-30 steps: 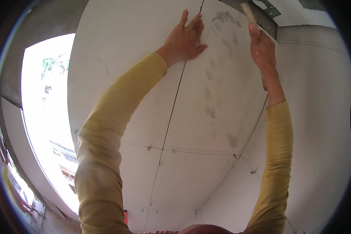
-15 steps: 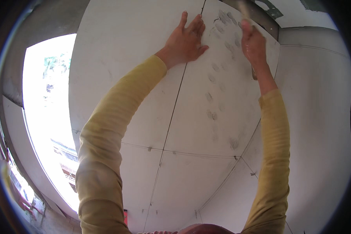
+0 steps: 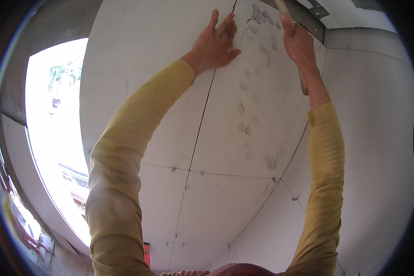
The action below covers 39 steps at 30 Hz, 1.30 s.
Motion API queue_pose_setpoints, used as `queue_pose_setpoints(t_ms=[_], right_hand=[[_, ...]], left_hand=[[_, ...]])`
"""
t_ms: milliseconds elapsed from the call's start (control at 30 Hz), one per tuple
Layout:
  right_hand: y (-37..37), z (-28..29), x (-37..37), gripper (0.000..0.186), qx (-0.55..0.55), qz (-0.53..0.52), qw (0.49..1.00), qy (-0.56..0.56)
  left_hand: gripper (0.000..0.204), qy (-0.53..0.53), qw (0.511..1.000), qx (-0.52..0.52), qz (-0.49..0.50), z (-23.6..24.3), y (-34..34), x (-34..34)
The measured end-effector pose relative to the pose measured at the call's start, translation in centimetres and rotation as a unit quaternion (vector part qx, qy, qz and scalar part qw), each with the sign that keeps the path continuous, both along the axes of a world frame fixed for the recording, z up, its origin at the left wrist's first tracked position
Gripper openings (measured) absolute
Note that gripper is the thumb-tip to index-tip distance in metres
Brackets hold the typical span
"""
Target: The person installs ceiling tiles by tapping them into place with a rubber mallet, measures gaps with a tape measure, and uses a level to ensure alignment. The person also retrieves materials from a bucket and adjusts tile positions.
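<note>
Daylight glares through a tall opening (image 3: 41, 115) beside a grey wall (image 3: 55, 18), opposite a pale side wall (image 3: 377, 115).

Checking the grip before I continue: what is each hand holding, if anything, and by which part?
The right hand grips a light-brown wooden tool handle above its lower end. The left hand holds nothing, spread against white flat panels.

A wall (image 3: 225, 142) faced with large white tiles (image 3: 133, 41) is the supporting surface. A dark upright joint (image 3: 200, 124) divides two tiles, and a thinner joint (image 3: 230, 175) crosses it lower down, with small clips (image 3: 173, 169) along it. Grey smudges (image 3: 244, 86) dot the right-hand tile (image 3: 283, 110). The left hand (image 3: 211, 48) lies spread across the upright joint.
</note>
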State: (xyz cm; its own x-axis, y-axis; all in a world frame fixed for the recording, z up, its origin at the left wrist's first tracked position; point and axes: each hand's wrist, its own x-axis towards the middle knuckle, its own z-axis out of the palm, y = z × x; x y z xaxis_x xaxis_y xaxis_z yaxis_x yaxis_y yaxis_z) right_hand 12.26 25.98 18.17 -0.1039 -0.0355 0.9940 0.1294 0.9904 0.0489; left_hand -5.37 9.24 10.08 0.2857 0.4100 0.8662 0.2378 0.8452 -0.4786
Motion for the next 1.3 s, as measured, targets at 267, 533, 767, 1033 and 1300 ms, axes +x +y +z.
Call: queue_pose_setpoints(t_ms=[267, 533, 767, 1033, 1300], right_hand=[[3.0, 0.1, -1.9, 0.084, -0.005, -0.097, 0.995, -0.006], [3.1, -2.2, -1.4, 0.082, 0.009, -0.044, 0.998, 0.052], [3.3, -5.3, -1.3, 0.082, -0.116, -0.042, 0.99, -0.063], [4.5, -17.7, 2.5, 0.066, -0.136, -0.003, 0.985, -0.105], [3.9, -20.6, 2.9, 0.06, -0.084, -0.047, 0.986, -0.135]], left_hand=[[0.069, -0.005, 1.0, 0.002, -0.012, 0.1, 0.3, 0.5], [0.068, 0.015, 0.999, 0.017, -0.04, 0.0, 0.5, 0.1], [0.067, 0.004, 1.0, 0.022, -0.015, -0.1, -0.4, 0.5], [0.066, -0.078, 0.991, -0.041, -0.102, -12.0, -0.1, 2.4], [0.067, -0.039, 0.995, -0.007, -0.096, -10.0, -1.8, 0.0]])
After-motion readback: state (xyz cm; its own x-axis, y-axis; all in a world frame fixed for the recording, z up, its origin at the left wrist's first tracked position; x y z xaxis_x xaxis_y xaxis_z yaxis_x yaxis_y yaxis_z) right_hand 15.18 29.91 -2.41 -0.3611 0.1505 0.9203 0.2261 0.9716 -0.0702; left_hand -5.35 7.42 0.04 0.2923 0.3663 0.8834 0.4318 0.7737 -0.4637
